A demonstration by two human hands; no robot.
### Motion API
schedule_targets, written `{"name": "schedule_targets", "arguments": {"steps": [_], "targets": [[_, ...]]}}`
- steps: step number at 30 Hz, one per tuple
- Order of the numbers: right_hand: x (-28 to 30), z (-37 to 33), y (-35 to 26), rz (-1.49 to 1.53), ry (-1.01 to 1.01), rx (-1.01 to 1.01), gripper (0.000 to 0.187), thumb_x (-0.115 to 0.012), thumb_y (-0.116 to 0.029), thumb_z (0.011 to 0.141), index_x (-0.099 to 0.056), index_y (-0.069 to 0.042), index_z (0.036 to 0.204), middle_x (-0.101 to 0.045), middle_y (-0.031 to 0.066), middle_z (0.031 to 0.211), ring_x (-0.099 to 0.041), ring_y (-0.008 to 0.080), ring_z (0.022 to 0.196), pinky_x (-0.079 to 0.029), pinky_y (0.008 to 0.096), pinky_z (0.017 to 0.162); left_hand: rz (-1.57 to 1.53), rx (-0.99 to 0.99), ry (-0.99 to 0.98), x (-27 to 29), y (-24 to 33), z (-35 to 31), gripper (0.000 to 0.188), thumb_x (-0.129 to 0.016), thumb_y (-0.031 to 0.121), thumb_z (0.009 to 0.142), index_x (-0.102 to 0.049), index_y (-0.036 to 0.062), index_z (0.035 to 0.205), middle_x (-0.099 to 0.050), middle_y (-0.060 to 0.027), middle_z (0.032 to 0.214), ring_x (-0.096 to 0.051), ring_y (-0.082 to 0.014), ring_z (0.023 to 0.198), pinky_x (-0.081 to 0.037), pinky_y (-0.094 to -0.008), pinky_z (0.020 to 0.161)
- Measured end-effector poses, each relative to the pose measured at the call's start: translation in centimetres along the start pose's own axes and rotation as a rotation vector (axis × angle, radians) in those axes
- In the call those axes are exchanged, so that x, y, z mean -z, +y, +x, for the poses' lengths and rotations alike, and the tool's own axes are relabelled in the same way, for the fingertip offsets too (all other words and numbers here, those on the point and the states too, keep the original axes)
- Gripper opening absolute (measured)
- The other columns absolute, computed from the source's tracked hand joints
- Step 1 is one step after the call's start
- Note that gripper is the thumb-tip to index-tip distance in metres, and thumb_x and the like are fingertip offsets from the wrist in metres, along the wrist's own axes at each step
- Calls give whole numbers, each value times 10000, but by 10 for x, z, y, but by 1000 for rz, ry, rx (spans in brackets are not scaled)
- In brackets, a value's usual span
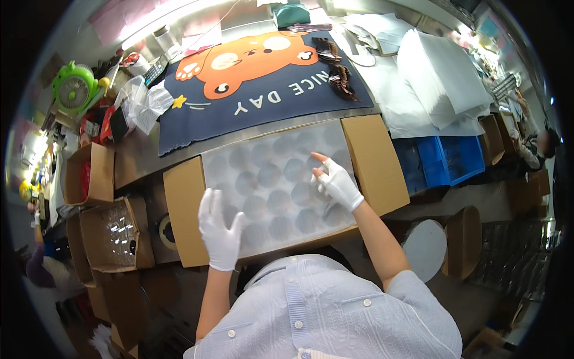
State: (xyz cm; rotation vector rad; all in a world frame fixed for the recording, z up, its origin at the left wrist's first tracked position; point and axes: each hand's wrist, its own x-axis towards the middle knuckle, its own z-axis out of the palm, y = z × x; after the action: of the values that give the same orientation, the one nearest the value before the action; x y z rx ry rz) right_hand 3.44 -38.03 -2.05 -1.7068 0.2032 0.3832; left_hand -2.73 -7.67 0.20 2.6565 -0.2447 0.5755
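Note:
In front of me is an open cardboard box (379,164), its left and right flaps folded outward. A translucent whitish sheet (286,143) covers its inside, and several round shapes in rows show through; what they are I cannot make out. White-gloved, my left hand (219,230) rests at the left edge of the sheet with its fingers stretched out and thumb apart. My right hand (339,185) is over the right part of the sheet, also gloved, two fingertips bare. Its fingers are apart, some bent, and no held thing shows.
Behind the box, a dark blue mat (269,96) with an orange bear lies on the table, dark glossy pieces (335,69) on it. White sheets (442,78) are stacked right, above a blue crate (451,158). Left are a green fan (75,88) and a carton of clear items (116,233).

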Motion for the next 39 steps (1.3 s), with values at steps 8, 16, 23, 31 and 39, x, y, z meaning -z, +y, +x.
{"name": "schedule_targets", "arguments": {"steps": [8, 16, 23, 31, 39], "targets": [[44, 92, 41, 622, 73, -61, 506, -492, -358, 1045, -406, -57, 1443, -645, 40, 929, -501, 62, 627, -407, 208, 533, 138, -138, -632, -64, 10, 13, 685, -641, 449, 872, -465, 156, 1466, -276, -203, 1583, -222, -447, 1456, -166, -629, 1162], [55, -78, 57, 317, 469, 224, 500, -542, -414, 1019, -608, 23, 1252, -720, 68, 961, -582, 64, 650, -475, 206, 560, -298, -486, -471, -36, 53, 25, 683, -743, 151, 742, -521, 53, 1381, -380, -222, 1514, -291, -442, 1432, -224, -560, 1171], [-50, -273, 157, 421, 1002, -142, 291, -549, -262, 997, -641, -38, 1159, -719, 94, 893, -636, 146, 679, -499, 303, 560, -1000, -527, -960, -37, 58, -50, 398, -480, -124, 902, -589, -63, 1280, -623, -185, 1225, -625, -270, 1081, -504, -365, 957], [-172, -636, 87, -396, 2111, -829, 229, -630, -255, 869, -688, -34, 886, -690, 194, 873, -664, 336, 819, -521, 422, 769, -870, -403, -1585, -48, 42, -146, 332, -492, 189, 1051, -615, -25, 1274, -701, -162, 1103, -675, -203, 945, -537, -330, 874], [-224, -976, -48, -410, 1994, -1978, 698, -500, -619, 937, -611, 14, 1210, -648, 207, 1237, -603, 341, 1176, -420, 459, 1043, -809, -481, -1742, -49, 87, -238, 339, -543, 233, 1029, -636, -15, 1240, -722, -125, 1059, -673, -155, 874, -529, -299, 783]]}}
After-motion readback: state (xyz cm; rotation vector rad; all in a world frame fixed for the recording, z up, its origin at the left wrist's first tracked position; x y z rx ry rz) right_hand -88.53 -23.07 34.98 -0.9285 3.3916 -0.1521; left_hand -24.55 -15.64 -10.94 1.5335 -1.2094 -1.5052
